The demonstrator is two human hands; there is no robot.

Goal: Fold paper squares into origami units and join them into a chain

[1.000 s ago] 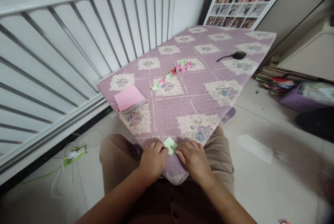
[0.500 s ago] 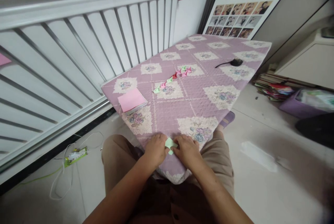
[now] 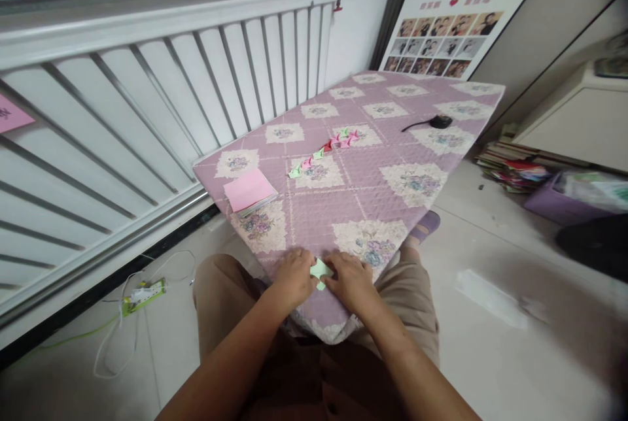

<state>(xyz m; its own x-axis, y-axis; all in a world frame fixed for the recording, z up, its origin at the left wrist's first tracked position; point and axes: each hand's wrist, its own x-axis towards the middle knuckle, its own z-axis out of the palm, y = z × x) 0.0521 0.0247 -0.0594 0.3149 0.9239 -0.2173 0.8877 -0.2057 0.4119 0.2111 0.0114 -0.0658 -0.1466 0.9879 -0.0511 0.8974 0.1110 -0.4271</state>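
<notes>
A small light-green piece of folded paper (image 3: 320, 269) lies at the near corner of the table, between my two hands. My left hand (image 3: 294, 277) is closed on its left edge, fingers curled. From the right, my right hand (image 3: 349, 278) grips the other edge, thumb against the paper. Parts of the paper are hidden under the fingertips. Farther up the cloth is a slanting row of small folded paper pieces in green, pink and red, among them a green one (image 3: 295, 172) and a red one (image 3: 327, 146). A stack of square paper (image 3: 251, 191), pink on top, sits at the left edge.
A purple flowered cloth (image 3: 318, 212) covers the table. A black object with a cord (image 3: 440, 121) lies toward the far right. The white radiator (image 3: 196, 94) runs along the left side. On the floor are a power strip (image 3: 144, 297) and a purple bin (image 3: 549, 202).
The camera view has tilted slightly up, bringing the glasses at the top left more into view. Both hands keep their hold on the green paper, almost unmoved.
</notes>
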